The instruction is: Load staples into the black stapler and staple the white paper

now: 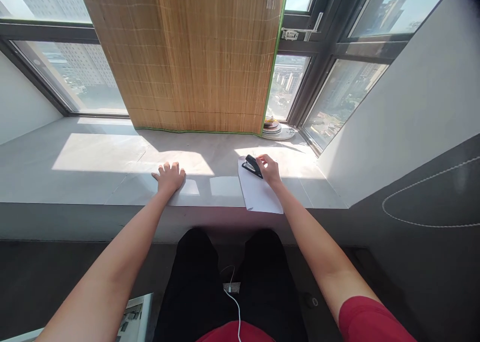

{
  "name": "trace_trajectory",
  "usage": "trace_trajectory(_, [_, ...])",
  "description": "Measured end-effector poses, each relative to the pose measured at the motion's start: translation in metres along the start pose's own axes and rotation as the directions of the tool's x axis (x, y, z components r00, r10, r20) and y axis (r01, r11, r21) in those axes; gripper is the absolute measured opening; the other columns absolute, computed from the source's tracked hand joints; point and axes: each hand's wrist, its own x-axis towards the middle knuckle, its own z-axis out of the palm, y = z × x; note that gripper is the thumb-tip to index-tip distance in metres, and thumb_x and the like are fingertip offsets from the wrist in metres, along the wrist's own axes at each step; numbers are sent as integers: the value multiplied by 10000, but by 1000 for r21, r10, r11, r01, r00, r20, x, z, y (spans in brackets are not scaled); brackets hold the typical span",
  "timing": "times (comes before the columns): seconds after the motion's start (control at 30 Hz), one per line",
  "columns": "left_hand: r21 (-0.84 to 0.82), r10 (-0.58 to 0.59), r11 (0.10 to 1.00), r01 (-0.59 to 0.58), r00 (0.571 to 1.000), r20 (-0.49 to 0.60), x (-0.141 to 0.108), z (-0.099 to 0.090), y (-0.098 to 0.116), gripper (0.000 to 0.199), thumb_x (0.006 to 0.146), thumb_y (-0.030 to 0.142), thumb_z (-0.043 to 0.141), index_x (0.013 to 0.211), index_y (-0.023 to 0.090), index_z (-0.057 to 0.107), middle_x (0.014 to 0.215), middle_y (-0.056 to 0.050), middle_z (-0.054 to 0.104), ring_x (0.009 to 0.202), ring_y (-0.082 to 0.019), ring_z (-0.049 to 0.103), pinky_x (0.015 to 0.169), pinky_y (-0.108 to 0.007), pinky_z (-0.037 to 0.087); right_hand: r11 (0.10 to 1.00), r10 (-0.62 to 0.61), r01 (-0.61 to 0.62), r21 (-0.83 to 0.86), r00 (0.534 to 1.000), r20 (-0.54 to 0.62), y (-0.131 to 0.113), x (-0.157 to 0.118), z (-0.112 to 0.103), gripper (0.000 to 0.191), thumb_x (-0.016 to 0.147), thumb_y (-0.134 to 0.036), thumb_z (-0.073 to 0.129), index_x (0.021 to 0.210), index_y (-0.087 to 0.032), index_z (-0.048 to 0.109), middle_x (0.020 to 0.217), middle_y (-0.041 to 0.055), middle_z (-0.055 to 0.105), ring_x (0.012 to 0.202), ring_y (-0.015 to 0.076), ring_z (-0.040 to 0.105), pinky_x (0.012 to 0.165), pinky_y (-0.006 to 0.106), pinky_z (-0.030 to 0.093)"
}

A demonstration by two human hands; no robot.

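Note:
White paper [259,194] lies on the right part of the pale window sill [93,182], its lower edge reaching the sill's front edge. On the paper's upper end is a black stapler [252,166]. My right hand [268,169] is at the stapler's right side, its fingers closed on it. Flat on the sill, to the left of the paper, rests my left hand [170,177], fingers spread, with nothing in it.
A bamboo blind [195,57] hangs over the window down to the sill. Stacked round plates or discs [275,130] stand in the back right corner. A white cable [238,309] runs between my legs. A beaded cord [412,223] hangs at the right wall.

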Motion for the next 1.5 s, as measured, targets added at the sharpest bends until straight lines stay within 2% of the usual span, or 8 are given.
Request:
trace_trajectory(0.2, [-5, 4, 1000, -4, 1000, -12, 1, 0, 0, 615, 1068, 461, 350, 1576, 198, 576, 1723, -253, 425, 1621, -498, 309, 1246, -859, 212, 978, -55, 49, -203, 998, -24, 39, 32, -22, 312, 949, -289, 497, 1131, -208, 738, 1247, 174, 789, 1196, 346, 691, 1105, 547, 544])
trace_trajectory(0.37, [-1, -1, 1000, 1, 1000, -18, 1, 2, 0, 593, 1068, 445, 377, 1566, 200, 588, 1713, -258, 449, 1619, -488, 314, 1247, -855, 223, 974, -75, 112, -199, 980, 184, 43, 56, 8, 475, 1029, -281, 444, 1431, -210, 686, 1601, 160, 633, 1531, 300, 543, 1307, 531, 418])
trace_trajectory(0.57, [-10, -2, 1000, 2, 1000, -5, 2, 4, -1, 616, 1071, 469, 357, 1590, 204, 558, 1743, -250, 404, 1640, -491, 275, 1254, -855, 202, 952, -29, 147, -269, 917, 398, 28, 75, 45, 398, 1024, -261, 564, 1393, -201, 699, 1625, 207, 599, 1608, 373, 458, 1346, 676, 293])
trace_trajectory(0.87, [-272, -71, 958, 87, 995, 69, 14, -5, -16, 599, 1082, 503, 302, 1556, 257, 575, 1737, -195, 452, 1676, -379, 303, 1365, -721, 91, 932, -115, 267, -246, 860, 497, -78, 83, 174, 421, 1111, -243, 461, 1492, -162, 619, 1713, 229, 505, 1648, 368, 400, 1350, 675, 230])
trace_trajectory(1.07, [-286, -100, 952, 111, 994, 55, 16, -4, -18, 587, 1114, 493, 246, 1552, 290, 580, 1691, -126, 549, 1637, -334, 402, 1375, -687, 169, 926, -207, 335, -176, 838, 504, -142, 72, 242, 348, 1117, -185, 495, 1442, -142, 611, 1711, 208, 512, 1636, 319, 413, 1351, 614, 234])
trace_trajectory(1.23, [-352, -110, 927, 125, 992, 63, 16, -3, -18, 567, 1135, 498, 209, 1497, 287, 592, 1669, -125, 566, 1613, -319, 434, 1389, -677, 106, 933, -247, 329, -144, 879, 407, -163, 71, 248, 395, 1105, -178, 445, 1471, -184, 592, 1653, 136, 577, 1551, 284, 482, 1320, 499, 329])
trace_trajectory(1.37, [-369, -111, 921, 127, 992, 64, 16, -3, -19, 572, 1146, 460, 174, 1496, 280, 588, 1672, -123, 562, 1602, -318, 445, 1393, -657, 113, 978, -194, 207, -11, 933, 303, -171, 66, 231, 530, 1162, -270, 175, 1233, -204, 696, 1274, 107, 753, 1223, 249, 667, 1101, 393, 516])
trace_trajectory(1.5, [-326, -106, 938, 118, 993, 56, 17, -3, -19, 578, 1152, 423, 147, 1526, 297, 570, 1676, -111, 565, 1601, -308, 453, 1384, -642, 150, 922, -340, 232, 310, 869, 360, -174, 40, 212, 382, 1121, -530, 449, 1087, -255, 711, 1194, 44, 760, 1095, 232, 692, 1009, 370, 548])
